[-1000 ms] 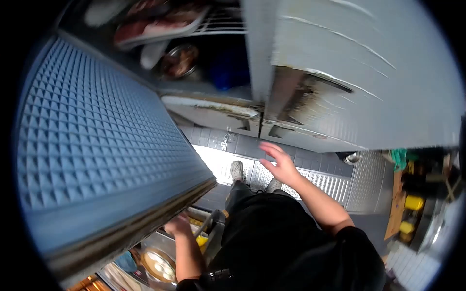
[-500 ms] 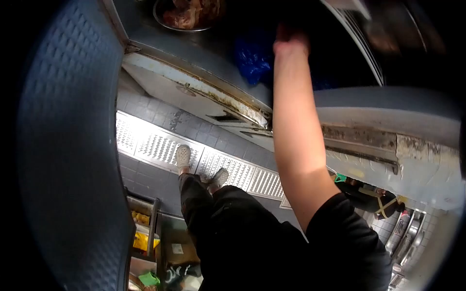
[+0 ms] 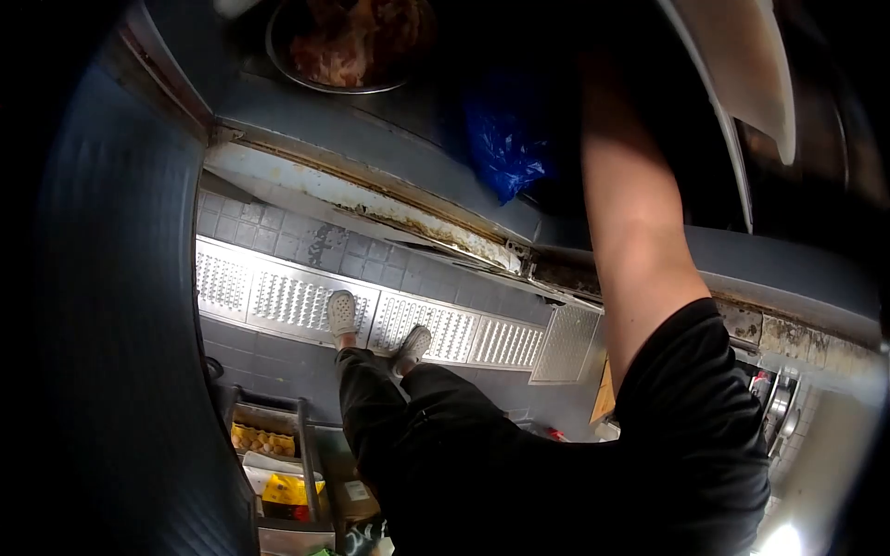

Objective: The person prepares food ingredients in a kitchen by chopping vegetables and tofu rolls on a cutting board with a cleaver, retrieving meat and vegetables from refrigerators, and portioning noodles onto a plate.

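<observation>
While the right arm is extended beside a blue bag, the shadowed hand's openness and hold cannot be told.

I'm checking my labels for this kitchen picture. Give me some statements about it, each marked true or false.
1. The right arm reaches into the dark cabinet. True.
2. The plastic bag between the bowl and the arm is yellow. False: this plastic bag is blue.
3. The bowl holds pieces of meat. True.
4. The right hand shows clearly. False: it is lost in the dark, so its grip cannot be told.
5. Both shoes are on the metal floor strip. True.
</observation>
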`<state>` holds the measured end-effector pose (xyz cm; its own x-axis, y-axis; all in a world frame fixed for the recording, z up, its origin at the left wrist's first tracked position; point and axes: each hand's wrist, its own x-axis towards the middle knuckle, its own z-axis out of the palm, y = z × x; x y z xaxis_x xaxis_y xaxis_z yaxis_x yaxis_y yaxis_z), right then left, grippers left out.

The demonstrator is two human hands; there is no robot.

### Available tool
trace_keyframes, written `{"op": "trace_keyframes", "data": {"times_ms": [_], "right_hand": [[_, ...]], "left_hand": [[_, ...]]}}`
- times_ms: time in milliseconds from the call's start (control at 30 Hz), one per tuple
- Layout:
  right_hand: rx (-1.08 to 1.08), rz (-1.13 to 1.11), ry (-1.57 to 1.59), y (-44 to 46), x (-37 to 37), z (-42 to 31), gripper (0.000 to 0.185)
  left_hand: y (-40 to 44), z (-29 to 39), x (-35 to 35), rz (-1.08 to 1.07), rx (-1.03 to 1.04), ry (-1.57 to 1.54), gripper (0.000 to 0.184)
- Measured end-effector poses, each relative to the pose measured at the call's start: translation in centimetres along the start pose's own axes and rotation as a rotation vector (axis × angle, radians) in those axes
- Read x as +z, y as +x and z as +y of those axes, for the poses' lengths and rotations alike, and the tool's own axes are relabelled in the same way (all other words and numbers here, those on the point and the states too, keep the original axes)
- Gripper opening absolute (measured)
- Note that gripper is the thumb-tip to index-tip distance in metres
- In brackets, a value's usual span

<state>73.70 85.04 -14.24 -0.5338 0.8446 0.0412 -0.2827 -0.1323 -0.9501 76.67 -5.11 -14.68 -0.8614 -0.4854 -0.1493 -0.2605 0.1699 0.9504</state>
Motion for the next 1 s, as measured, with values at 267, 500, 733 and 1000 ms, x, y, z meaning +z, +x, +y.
{"op": "trace_keyframes", "data": {"times_ms": [267, 500, 733, 1000], "right_hand": [[0.05, 0.064, -0.033, 3.9, -3.5, -1.6, 0.037], [0.05, 0.107, -0.03, 3.0, -3.2, -2.6, 0.036], [0.042, 0.196, -0.025, 0.3, -1.3, -3.7, 0.034], [0.056, 0.472, 0.036, -8.6, 5.1, -4.8, 0.032]], "left_hand": [[0.5, 0.2, 0.9, -0.013, -0.02, 0.059, 0.051], [1.0, 0.7, 1.3, -0.038, -0.012, 0.106, 0.05], [1.2, 1.0, 1.5, -0.058, -0.007, 0.131, 0.05], [1.4, 2.9, 1.6, -0.145, 0.034, 0.106, 0.049]]}}
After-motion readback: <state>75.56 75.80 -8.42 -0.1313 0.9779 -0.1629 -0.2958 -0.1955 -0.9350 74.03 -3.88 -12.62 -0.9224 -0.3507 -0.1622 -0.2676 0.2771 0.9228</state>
